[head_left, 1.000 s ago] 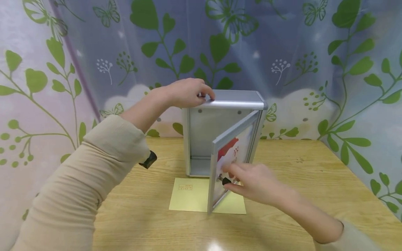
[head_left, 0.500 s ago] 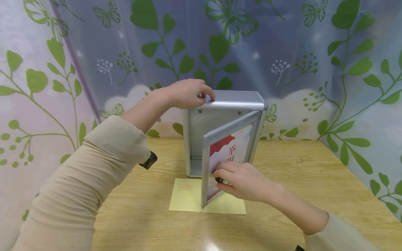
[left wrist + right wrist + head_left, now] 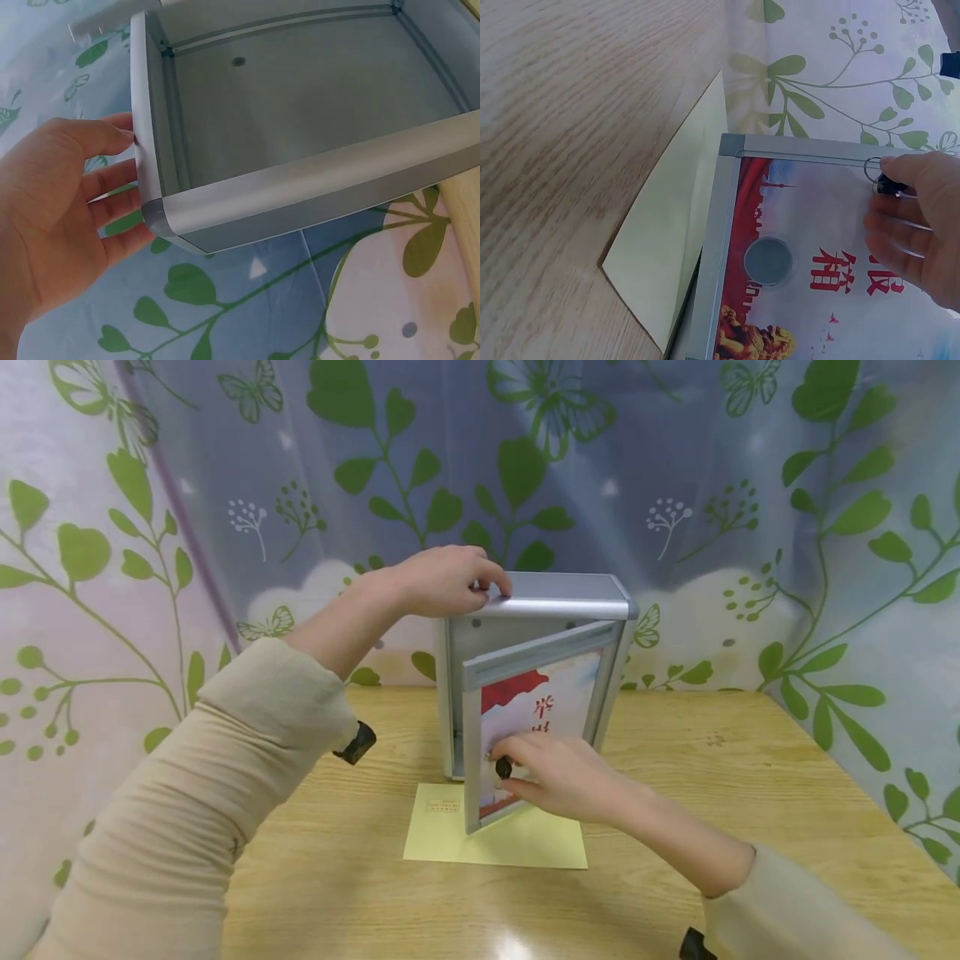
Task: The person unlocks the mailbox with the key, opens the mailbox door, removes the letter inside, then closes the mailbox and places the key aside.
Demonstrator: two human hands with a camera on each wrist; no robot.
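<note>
A silver metal box (image 3: pixel 558 587) stands upright on the table with its hinged door (image 3: pixel 547 647) swung partly outward. A red-and-white printed sheet with red characters and a golden lion (image 3: pixel 756 341) covers the door's front. My left hand (image 3: pixel 442 581) rests on the box's top at its left end; in the left wrist view its fingertips touch the outer face near the corner. With thumb and fingers, my right hand (image 3: pixel 562 777) pinches a black-headed key (image 3: pixel 889 184) at the door's free edge. A ring hangs from the key. The lock is hidden.
A yellow envelope (image 3: pixel 431 839) with small red print lies flat under the door, in front of the box. The wooden table (image 3: pixel 360 893) extends around both. Behind hangs a leaf-patterned curtain (image 3: pixel 315 460).
The door has swung leftward and inward toward the box, narrowing its opening. My right hand has moved left with it, its fingers at the key. The left hand stays on the box top.
</note>
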